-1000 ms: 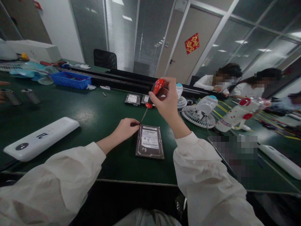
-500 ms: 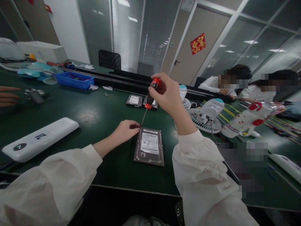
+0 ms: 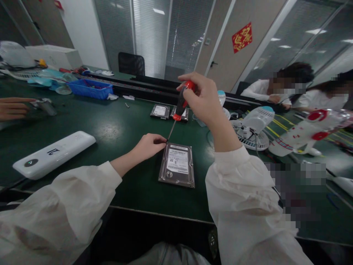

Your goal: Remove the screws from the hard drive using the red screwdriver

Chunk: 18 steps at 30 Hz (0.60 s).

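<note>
A hard drive [image 3: 177, 165] with a white label lies flat on the green table [image 3: 116, 129] in front of me. My right hand [image 3: 205, 99] is closed round the red-and-black handle of a screwdriver [image 3: 180, 105], held above the drive and tilted, its tip at the drive's far left corner. My left hand [image 3: 149, 145] rests on the table beside that corner, fingers pinched together around the shaft's tip. Both arms wear white sleeves.
A long white device [image 3: 53, 154] lies at the left. Two more hard drives [image 3: 160, 111] sit further back, a blue bin [image 3: 91, 89] far left. Small white fans [image 3: 255, 127] and a red-white object [image 3: 309, 130] stand at the right. Another person's hand [image 3: 13, 108] reaches in at the left edge; two people sit at the back right.
My right hand has turned on the screwdriver handle and sits a little higher in the view; the tip stays at the drive's corner. The view has shifted slightly. The other person's hand has come further in.
</note>
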Available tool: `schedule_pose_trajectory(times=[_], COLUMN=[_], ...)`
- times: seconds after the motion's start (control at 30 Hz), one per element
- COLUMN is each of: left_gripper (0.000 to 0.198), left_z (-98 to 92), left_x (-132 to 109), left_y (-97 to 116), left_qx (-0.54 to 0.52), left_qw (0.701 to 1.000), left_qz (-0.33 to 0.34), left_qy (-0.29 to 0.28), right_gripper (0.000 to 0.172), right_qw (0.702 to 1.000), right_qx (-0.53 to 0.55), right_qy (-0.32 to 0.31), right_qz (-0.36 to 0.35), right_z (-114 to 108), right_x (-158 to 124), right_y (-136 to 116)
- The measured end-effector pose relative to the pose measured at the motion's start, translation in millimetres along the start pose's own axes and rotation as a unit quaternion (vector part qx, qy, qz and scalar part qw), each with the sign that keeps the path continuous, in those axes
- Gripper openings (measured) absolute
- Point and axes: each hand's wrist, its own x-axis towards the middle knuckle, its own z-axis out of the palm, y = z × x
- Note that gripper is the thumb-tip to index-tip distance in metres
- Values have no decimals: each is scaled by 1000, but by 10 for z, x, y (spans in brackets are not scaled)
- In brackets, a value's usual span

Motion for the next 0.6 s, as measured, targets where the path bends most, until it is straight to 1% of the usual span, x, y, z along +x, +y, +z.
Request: schedule_pose_trajectory(times=[0.17, 0.23, 0.33, 0.37, 0.47, 0.53, 0.6], left_gripper=[26, 25, 23, 23, 23, 23, 23], left_z=[-2, -3, 2, 6, 14, 15, 12], left_x=[3, 4, 9, 11, 15, 16, 15], left_y=[10, 5, -18, -27, -50, -58, -58], left_qx=[-4, -10, -24, -27, -37, -42, -43], left_qw=[1000, 1000, 1000, 1000, 999, 999, 999], left_qz=[-4, -5, -3, 0, 6, 8, 9], left_qy=[6, 6, 8, 8, 6, 5, 4], right_gripper=[12, 13, 20, 19, 12, 14, 22], right_qw=[1000, 1000, 999, 999, 999, 999, 998], right_qx=[-20, -14, 9, 10, -8, -14, -12], right_qy=[-3, -14, -36, -39, -37, -41, -58], right_qz=[-12, -14, -9, -8, -11, -12, -9], right_z=[-35, -43, -53, -57, -72, -84, -96], right_x=[-10, -12, -18, -20, -29, -34, -40], right_y=[-8, -18, -49, -64, -102, -111, -109])
